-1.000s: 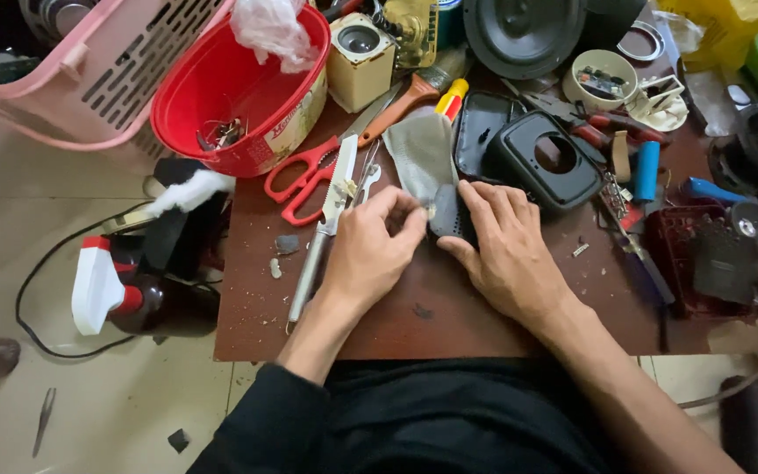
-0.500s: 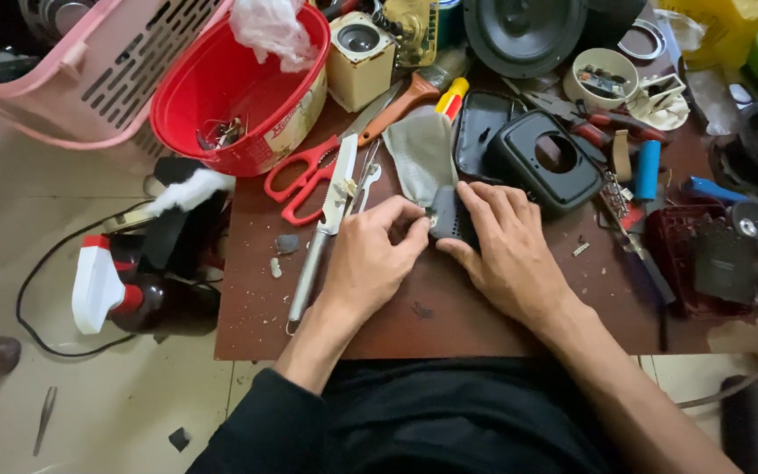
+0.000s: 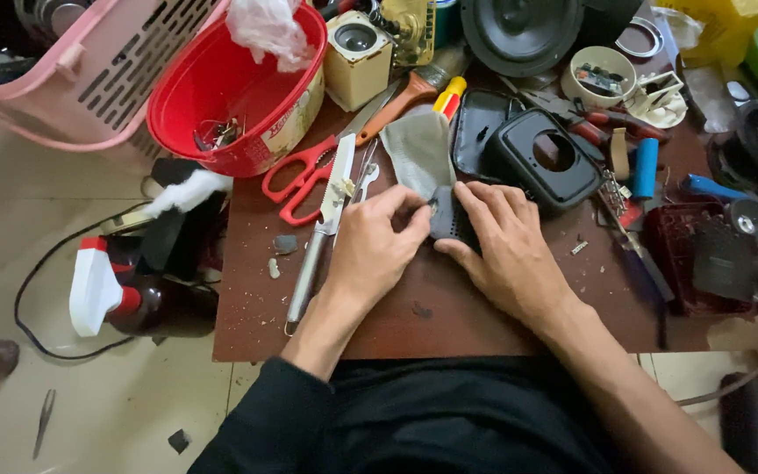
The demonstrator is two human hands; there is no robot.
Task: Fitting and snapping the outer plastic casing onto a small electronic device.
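Both my hands rest on a small dark grey plastic part (image 3: 446, 219) lying on the brown table (image 3: 449, 316). My left hand (image 3: 370, 250) pinches the part's left edge with thumb and fingertips. Over its right side lies my right hand (image 3: 506, 250), fingers spread flat, pressing it down. A grey cloth-like piece (image 3: 418, 154) lies just behind the part. A black square housing with a round hole (image 3: 547, 158) sits right of that, close to my right fingertips.
Red-handled scissors (image 3: 304, 175), a long knife-like tool (image 3: 322, 224) and a wrench lie to the left of my hands. A red bowl (image 3: 239, 92) and a pink basket (image 3: 89, 79) stand at the back left. Tools and parts crowd the right side. A spray bottle (image 3: 111, 294) lies on the floor.
The view has barely shifted. My left fingers have curled a little tighter on the grey part's edge; both hands stay in place.
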